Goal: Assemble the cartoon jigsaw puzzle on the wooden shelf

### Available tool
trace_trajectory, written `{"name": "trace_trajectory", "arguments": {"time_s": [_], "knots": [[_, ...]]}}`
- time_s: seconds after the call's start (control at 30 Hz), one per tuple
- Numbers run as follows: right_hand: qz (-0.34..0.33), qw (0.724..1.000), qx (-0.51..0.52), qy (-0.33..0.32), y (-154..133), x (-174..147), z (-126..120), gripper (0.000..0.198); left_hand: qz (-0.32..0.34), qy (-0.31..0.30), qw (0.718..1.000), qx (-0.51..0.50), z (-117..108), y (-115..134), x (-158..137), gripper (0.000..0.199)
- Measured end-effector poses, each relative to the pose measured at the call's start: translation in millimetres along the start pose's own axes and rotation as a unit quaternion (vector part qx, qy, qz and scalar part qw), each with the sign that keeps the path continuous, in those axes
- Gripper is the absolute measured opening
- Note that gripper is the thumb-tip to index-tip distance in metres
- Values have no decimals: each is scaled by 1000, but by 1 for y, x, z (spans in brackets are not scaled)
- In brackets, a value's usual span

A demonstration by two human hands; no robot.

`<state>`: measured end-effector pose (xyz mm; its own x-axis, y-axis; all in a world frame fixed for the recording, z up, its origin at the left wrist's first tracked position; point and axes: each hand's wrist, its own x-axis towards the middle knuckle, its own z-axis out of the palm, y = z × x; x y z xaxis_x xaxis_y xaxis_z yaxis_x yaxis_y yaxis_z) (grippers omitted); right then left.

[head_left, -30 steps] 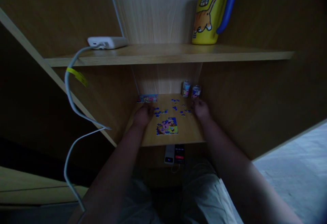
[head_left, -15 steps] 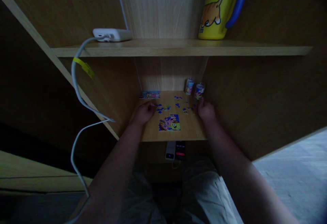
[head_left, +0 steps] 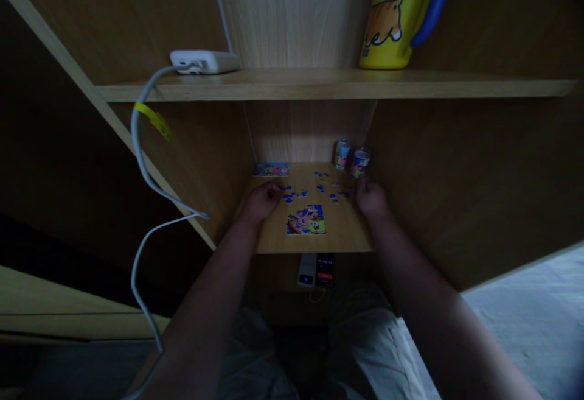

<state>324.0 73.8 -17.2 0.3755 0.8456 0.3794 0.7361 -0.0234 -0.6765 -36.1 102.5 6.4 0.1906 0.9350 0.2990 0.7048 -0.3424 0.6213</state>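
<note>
Your left hand [head_left: 261,203] rests on the shelf [head_left: 340,235], fingers curled at the edge of the loose puzzle pieces [head_left: 314,190]; your right hand [head_left: 371,199] sits beside them, grip too dark to tell. The finished puzzle patch [head_left: 306,220] lies between your hands.

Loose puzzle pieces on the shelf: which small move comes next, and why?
Probably the left hand picks a loose blue piece by its fingertips: the scattered pieces lie just behind the assembled patch, while the right hand rests by the cans.
</note>
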Motion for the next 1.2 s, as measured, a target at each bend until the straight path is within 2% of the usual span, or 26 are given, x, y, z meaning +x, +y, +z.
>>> {"name": "trace_trajectory", "arguments": {"time_s": [0.27, 0.4, 0.53, 0.6, 0.7, 0.77, 0.9, 1.07, 1.2], "knots": [[26, 1000, 10, -14, 2, 0, 0, 87, -7, 1, 1000, -7, -1, 0, -1, 24], [16, 1000, 10, -13, 3, 1, 2, 89, -15, -2, 1000, 11, -1, 0, -1, 25], [28, 1000, 9, -10, 2, 2, 2, 94, -27, 10, 1000, 11, 1, -2, 2, 20], [34, 999, 8, -8, 1, 3, 2, 95, -64, 64, 996, 13, 0, -6, 6, 21], [37, 999, 16, -2, 1, 3, 2, 93, -158, 191, 969, -2, -3, -13, 11, 27], [38, 999, 25, -1, 2, 2, 1, 92, -182, 227, 956, -32, -6, -18, 13, 28], [37, 999, 34, -4, 5, 3, -1, 92, -164, 218, 960, -66, -8, -22, 14, 26], [48, 998, 34, -5, 7, 4, 2, 91, -138, 191, 970, -54, -5, -18, 13, 29], [6, 1000, 6, 12, 6, 2, 4, 82, -116, 160, 980, -40, -4, -16, 12, 28]]}}
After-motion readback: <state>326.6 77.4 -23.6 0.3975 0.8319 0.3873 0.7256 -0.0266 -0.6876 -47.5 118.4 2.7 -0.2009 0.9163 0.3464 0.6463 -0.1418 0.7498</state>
